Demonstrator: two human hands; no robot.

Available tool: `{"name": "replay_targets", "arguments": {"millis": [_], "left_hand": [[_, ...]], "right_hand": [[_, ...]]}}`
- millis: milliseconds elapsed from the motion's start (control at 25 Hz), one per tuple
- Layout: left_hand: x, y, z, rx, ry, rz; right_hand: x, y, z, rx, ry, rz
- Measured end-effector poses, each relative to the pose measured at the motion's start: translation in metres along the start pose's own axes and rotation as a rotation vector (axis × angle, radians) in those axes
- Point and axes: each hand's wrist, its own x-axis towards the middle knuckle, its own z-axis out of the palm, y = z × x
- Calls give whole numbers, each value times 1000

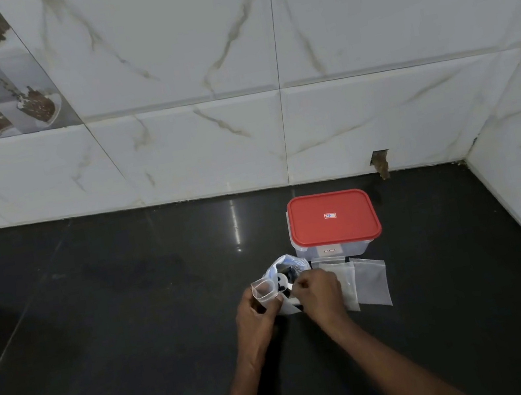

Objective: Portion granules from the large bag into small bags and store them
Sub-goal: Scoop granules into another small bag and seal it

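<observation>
so both your hands are down at the near middle of the dark worktop (118, 327), close together but not touching each other. your left hand (259, 314) is wrapped around a small bag (264, 290), clear plastic, held upright with its mouth pulled open and facing up, thumb and fingers pinching it just under the rim. your right hand (319, 294) sits just beside it with the fingers curled in, and it looks like the fingertips are pinching the near edge of the large bag (287, 267), though the grip is partly hidden behind your knuckles. the large bag is the crinkly whitish one standing on the worktop right behind your hands, top open, with dark patches showing through it; can't tell from here whether that's the granules or print. right of your right hand there's a little pile of spare bags (371, 282) lying flat and overlapping, the left ones partly tucked under your hand. just behind those, nearer the wall, is a clear storage box (353, 247) with a red lid (332, 216) sitting closed on top; its front edge is almost touching the spare bags and the large bag. the marble-look tile wall (206, 137) runs along the back and round the right corner.
</observation>
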Motion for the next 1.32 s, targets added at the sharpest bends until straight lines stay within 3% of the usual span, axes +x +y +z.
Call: {"name": "replay_targets", "arguments": {"millis": [160, 280, 440, 560, 680, 920, 1000, 1200, 1320], "left_hand": [[1, 2, 2, 2, 28, -4], [2, 3, 3, 36, 30, -9], [2, 8, 6, 82, 35, -15], [2, 12, 7, 99, 39, 5], [3, 13, 7, 144, 41, 31], [8, 10, 4, 219, 41, 46], [9, 9, 4, 228, 35, 50], [10, 10, 4, 249, 51, 37], [10, 9, 4, 252, 37, 44]], "right_hand": [[2, -2, -21, 439, 27, 286], [-4, -4, -42, 567, 67, 310], [-19, -15, -57, 433, 142, -25], [-34, -14, -48, -69, 319, -550], [-44, 5, -32, -466, 273, -912], [-48, 23, -28, -507, 338, -1034], [-46, 22, -29, -486, 300, -997], [-36, 4, -35, 259, 252, -339], [-37, -1, -42, 437, 192, -170]]}}
